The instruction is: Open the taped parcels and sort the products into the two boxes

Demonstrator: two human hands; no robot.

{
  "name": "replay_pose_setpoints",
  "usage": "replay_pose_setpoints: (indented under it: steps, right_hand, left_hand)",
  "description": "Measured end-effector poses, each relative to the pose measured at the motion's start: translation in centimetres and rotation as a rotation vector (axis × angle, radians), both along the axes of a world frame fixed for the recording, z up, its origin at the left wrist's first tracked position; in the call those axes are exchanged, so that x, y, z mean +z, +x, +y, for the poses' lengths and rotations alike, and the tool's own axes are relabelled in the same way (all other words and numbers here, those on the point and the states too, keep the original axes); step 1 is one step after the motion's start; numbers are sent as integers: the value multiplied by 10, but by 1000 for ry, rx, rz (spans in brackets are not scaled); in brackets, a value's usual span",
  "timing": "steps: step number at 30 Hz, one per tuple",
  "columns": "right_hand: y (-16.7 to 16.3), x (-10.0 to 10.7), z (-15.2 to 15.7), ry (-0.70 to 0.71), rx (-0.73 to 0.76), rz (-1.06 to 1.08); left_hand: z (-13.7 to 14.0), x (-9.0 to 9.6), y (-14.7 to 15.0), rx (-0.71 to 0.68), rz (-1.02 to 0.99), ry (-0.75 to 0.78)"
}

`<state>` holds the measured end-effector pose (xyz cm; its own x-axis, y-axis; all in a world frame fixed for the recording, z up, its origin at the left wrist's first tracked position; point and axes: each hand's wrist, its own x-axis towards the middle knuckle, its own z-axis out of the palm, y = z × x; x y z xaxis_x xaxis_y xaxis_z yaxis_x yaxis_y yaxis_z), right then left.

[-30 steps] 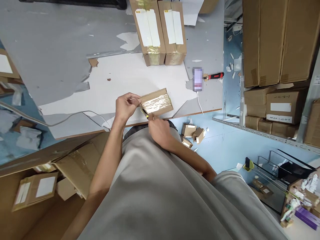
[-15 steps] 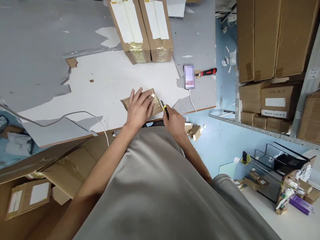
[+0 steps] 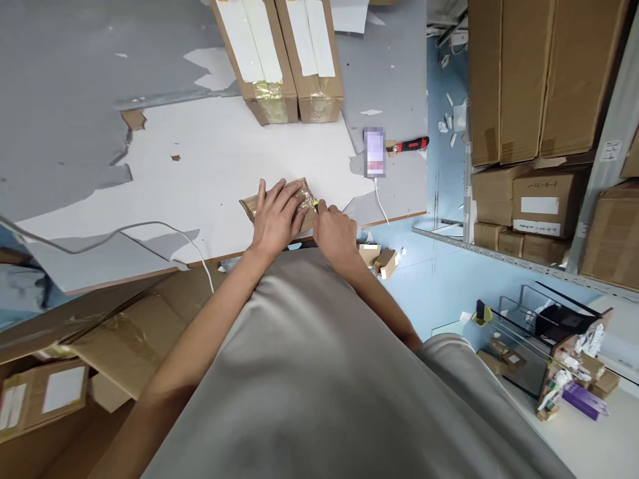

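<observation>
A small flat cardboard package (image 3: 308,194) with shiny clear tape lies near the front edge of the table. My left hand (image 3: 275,219) rests flat on it, fingers stretched out and slightly apart. Just to its right, my right hand (image 3: 335,231) is closed around a utility knife (image 3: 316,205). Only a yellow and black bit of the knife shows, at the package's right end; the blade cannot be made out and the rest of the handle is inside my fist.
Two long taped cartons (image 3: 284,60) stand at the table's back. To the right lie a phone (image 3: 375,152) on a white cable and a red-black handled tool (image 3: 412,144). Big open cartons (image 3: 144,332) sit lower left; a shelf of boxes (image 3: 539,203) stands right.
My right hand has moved left with the utility knife, bringing it against the package's right end. My left hand stays on the package. The whole view has shifted slightly.
</observation>
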<state>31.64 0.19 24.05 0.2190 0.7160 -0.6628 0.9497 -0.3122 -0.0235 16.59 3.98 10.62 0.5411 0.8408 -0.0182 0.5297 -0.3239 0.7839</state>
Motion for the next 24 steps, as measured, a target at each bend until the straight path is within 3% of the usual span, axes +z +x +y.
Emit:
replay_pose_setpoints:
  steps: [11,17,21,24]
  right_hand:
    - [-5,-7,15,10,23,-39]
    - [-7,-6,0,-66,7,-86]
    - [-12,-14,-2,-35,-11,-93]
    - [-12,-6,-6,-29,-34,-83]
  left_hand:
    - [-2,-8,-1,-8,-63,-17]
    - [-6,-15,0,-6,-69,3]
    - [-3,-14,-1,-3,-71,-12]
    - [0,-13,-3,-14,-68,-11]
